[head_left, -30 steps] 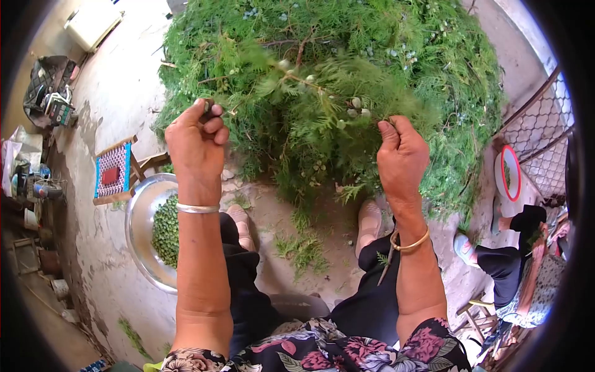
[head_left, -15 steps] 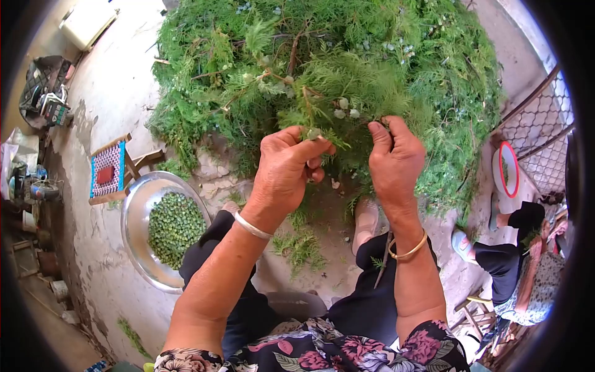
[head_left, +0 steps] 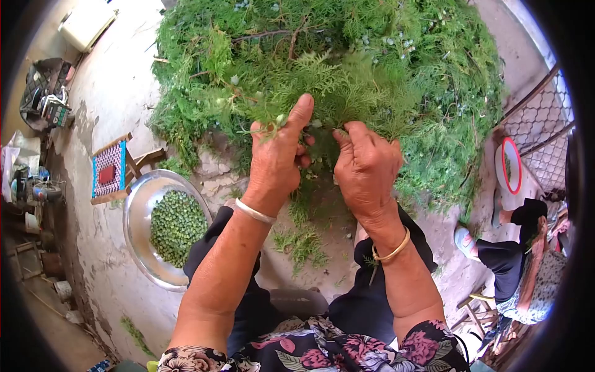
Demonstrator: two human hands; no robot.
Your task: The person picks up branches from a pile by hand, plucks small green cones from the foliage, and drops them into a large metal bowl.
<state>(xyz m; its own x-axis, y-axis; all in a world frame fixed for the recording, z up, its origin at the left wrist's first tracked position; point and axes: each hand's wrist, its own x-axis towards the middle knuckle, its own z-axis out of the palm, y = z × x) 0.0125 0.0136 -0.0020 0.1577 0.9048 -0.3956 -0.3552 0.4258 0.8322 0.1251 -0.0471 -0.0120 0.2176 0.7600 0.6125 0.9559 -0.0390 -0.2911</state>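
A leafy cypress branch (head_left: 322, 80) with pale green cones lies across my left hand (head_left: 277, 155), which grips it with the thumb pointing up. One round green cone (head_left: 281, 119) shows beside that thumb. Close by on the right, my right hand (head_left: 370, 170) is closed, thumb and forefinger pinched together at the edge of the foliage; what they hold is hidden. Beyond both hands spreads a large heap of cut cypress branches (head_left: 434, 93), dotted with bluish cones. To the left, a metal basin (head_left: 137, 217) holds many picked green cones (head_left: 176, 226).
A small woven stool (head_left: 110, 170) stands behind the basin. At the right are a red-rimmed white basin (head_left: 509, 164), a wire mesh fence (head_left: 545, 124) and another seated person (head_left: 527, 266). Loose sprigs (head_left: 300, 248) lie on the ground between my feet.
My right hand has moved left and slightly down, nearer my left hand. My left thumb has lifted from a bent grip to point upward, and the branch has shifted a little.
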